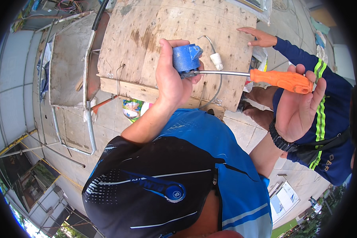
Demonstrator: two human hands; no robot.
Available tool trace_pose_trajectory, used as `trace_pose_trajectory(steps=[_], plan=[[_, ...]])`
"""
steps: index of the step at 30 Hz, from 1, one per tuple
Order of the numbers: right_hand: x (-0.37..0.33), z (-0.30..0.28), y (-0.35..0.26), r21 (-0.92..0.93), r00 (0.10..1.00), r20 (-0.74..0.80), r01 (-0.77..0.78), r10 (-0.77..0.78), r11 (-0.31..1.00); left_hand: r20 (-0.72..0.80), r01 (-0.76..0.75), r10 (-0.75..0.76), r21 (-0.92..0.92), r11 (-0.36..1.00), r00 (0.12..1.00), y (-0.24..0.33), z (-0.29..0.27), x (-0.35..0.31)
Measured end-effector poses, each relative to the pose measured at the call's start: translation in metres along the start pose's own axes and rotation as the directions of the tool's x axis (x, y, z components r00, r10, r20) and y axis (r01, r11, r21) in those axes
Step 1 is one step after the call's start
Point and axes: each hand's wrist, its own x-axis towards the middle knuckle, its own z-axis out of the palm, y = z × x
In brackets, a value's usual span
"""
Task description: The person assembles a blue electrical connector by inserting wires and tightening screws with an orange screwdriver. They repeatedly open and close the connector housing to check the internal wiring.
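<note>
My left hand (172,75) is wrapped round a blue plastic housing (185,58) that looks like an industrial plug or socket, above the plywood tabletop. A screwdriver (281,80) with an orange handle and steel shank lies level across the view. Its tip reaches the dark lower end of the housing; the exact contact point is too small to make out. At the handle's butt end is my right hand (299,109), its fingers loosely bent behind and around the handle and its palm partly uncovered. A black strap circles that wrist.
The worn plywood table (138,59) carries a white connector (216,61) on a grey cable. At the right, a co-worker (305,91) in navy with reflective stripes stretches a hand (261,37) over the table edge. A metal-framed panel (69,65) stands left; a colourful bag (131,110) lies below the table.
</note>
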Motion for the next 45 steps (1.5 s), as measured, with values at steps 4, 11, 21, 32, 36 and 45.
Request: trace_pose_trajectory(steps=[4,11,21,32,36,45], plan=[[0.006,0.003,0.003,0.064,0.998,0.068,-0.003,-0.001,0.998,-0.014,0.016,-0.016,-0.010,1.000,1.000,0.000,0.001,0.004],[0.007,0.009,0.003,0.112,0.999,-0.028,-0.030,0.033,0.993,-0.035,0.016,-0.017,-0.040,0.999,0.999,-0.001,-0.003,0.007],[0.007,0.017,0.005,0.004,1.000,-0.020,-0.011,0.011,1.000,-0.053,0.033,-0.036,-0.059,0.998,0.998,-0.002,-0.002,0.008],[0.005,0.005,0.017,-0.013,0.997,0.072,-0.007,0.008,1.000,-0.048,0.050,-0.054,-0.074,0.996,0.997,-0.006,-0.012,0.010],[0.008,0.024,0.009,0.004,1.000,-0.002,-0.032,0.032,0.999,-0.061,0.055,-0.060,-0.085,0.995,0.996,-0.006,-0.013,0.011],[0.007,0.030,0.012,0.027,0.997,0.019,-0.073,0.072,0.997,-0.021,0.027,-0.029,-0.095,0.995,0.999,-0.009,-0.016,0.012]])
